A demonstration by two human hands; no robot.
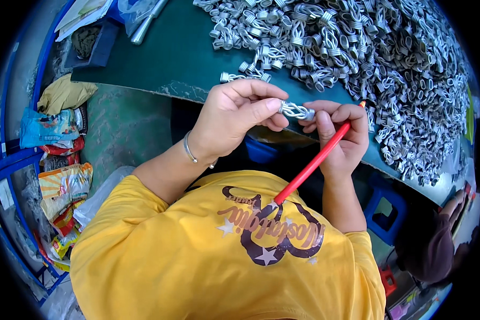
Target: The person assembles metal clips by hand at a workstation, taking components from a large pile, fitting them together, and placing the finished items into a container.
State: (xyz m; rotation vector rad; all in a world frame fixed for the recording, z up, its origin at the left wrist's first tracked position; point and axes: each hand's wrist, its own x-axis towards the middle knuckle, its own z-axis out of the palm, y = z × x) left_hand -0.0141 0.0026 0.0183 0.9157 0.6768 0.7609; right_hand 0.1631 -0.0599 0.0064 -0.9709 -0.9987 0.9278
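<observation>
Between both my hands is a small silver metal fitting with twisted strands in its middle and ribbed bands at its ends. My left hand pinches one end between thumb and fingers. At the opposite end, the fingertips of my right hand are closed on the ribbed band. My right hand also grips a long red rod, which slants down toward my chest. Its upper tip, orange-yellow, pokes out above the knuckles. The kind of tool cannot be made out. A bracelet circles my left wrist.
A large heap of similar fittings covers the far right of the green table. A blue bin and a metal rod lie far left. Packets line a blue rack. A blue stool and another person are at right.
</observation>
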